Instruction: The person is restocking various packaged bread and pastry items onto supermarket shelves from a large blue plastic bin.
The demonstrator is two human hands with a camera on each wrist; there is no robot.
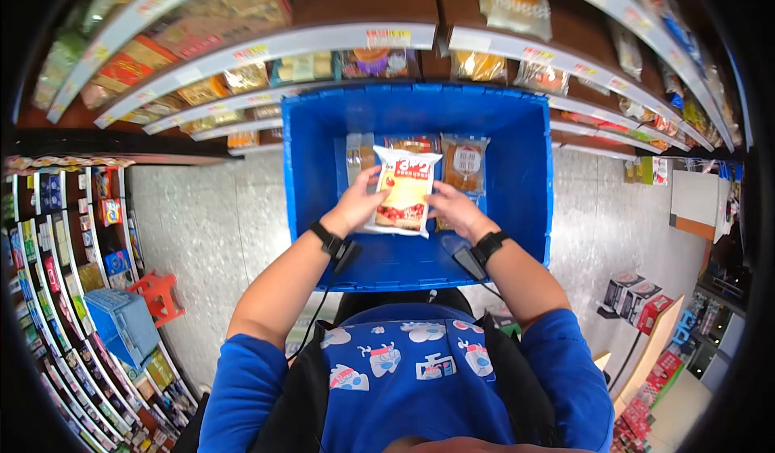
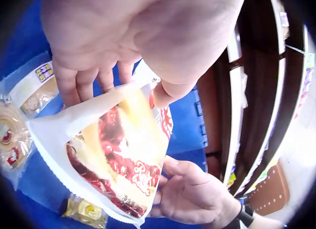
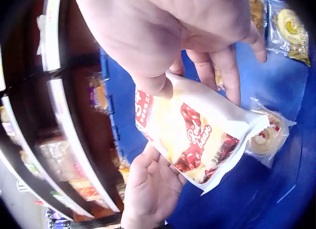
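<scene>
A white packet of red bean bread [image 1: 409, 188] is held over the blue crate [image 1: 310, 195], its printed front facing up. My left hand [image 1: 358, 203] grips the left edge, thumb on the front and fingers partly behind it. On the opposite edge my right hand [image 1: 457, 211] pinches the packet, its thumb [image 3: 157, 85] lying on the front. Beneath, on the crate floor, lie other wrapped baked goods, among them a brown packet [image 1: 466, 162] and a clear-wrapped round pastry [image 3: 266, 135]. The held packet hides part of them.
Stocked shelves [image 1: 339, 39] with price strips rise just beyond the crate. More shelving [image 1: 56, 251] stands at the left, near a red stool [image 1: 158, 298] and a blue box [image 1: 121, 324]. Boxed goods [image 1: 638, 299] are on the right.
</scene>
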